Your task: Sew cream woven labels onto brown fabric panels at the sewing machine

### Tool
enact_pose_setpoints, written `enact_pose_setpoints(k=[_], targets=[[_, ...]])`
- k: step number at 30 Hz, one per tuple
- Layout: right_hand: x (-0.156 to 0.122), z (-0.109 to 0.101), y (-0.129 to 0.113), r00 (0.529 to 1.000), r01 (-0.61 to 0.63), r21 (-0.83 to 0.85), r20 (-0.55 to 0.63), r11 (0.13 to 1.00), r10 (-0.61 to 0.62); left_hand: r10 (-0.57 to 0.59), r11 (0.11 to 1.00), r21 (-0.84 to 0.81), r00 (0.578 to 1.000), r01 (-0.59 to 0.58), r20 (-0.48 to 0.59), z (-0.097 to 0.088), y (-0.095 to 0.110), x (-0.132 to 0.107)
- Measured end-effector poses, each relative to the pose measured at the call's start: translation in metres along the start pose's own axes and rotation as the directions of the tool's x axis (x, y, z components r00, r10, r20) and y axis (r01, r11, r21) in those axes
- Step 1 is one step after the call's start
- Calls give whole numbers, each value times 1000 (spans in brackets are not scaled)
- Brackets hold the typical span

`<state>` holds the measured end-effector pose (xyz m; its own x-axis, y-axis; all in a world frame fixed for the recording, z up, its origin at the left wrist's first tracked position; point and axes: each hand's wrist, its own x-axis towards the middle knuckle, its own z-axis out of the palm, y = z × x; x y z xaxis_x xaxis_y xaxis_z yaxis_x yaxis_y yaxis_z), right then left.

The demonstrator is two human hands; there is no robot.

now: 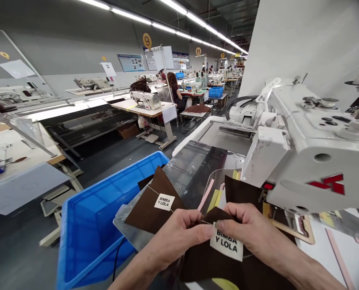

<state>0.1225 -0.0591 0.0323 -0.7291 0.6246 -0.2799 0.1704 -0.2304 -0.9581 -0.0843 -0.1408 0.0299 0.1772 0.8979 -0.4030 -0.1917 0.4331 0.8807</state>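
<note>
A dark brown fabric panel (205,264) is pinched between both hands, close in front of me. Its white label (227,247) reads "BIMBA Y LOLA", and a pale thread runs out from the label's upper corner. My left hand (179,235) grips the upper edge left of the label, thumb and fingers together. My right hand (253,225) pinches the same edge, with its thumb partly over the label. To the left lies another brown panel (149,201) with the same label, overhanging the table edge. A further brown piece (241,191) sits beside the sewing machine head (321,161).
A large blue bin (89,201) stands left of the clear-topped work table (185,173). Pink and yellow strips (215,199) mark the surface near the machine. Beyond are sewing stations (146,100) and a seated person (176,92). A white wall (291,40) rises behind the machine.
</note>
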Motion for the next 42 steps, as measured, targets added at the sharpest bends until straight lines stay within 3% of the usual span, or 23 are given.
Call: enact_pose_setpoints(k=[3, 5, 9, 13, 20, 30, 42], targets=[[0, 0, 0, 1000, 24, -67, -2, 997, -24, 3, 999, 51, 1000, -5, 29, 4, -3, 5], [0, -1, 0, 1000, 25, -79, 7, 997, -25, 29, 1000, -12, 998, -28, 56, 6, -9, 6], [0, -1, 4, 998, 21, -16, 64, 1000, -20, 74, 984, -163, 996, -66, 46, 6, -23, 7], [1, -1, 6, 995, -13, 55, 100, 998, 7, 57, 983, -175, 998, -52, 26, 2, -29, 7], [-1, -5, 4, 997, -22, -130, 73, 991, 32, -7, 992, -129, 1000, 11, 26, 0, -19, 6], [-3, -7, -2, 992, 11, -290, 120, 957, 25, -83, 989, 125, 996, 80, 18, 7, -1, 5], [-4, -4, -1, 995, 40, -326, 99, 945, -8, -96, 989, 111, 995, 94, 13, 4, -3, 3]])
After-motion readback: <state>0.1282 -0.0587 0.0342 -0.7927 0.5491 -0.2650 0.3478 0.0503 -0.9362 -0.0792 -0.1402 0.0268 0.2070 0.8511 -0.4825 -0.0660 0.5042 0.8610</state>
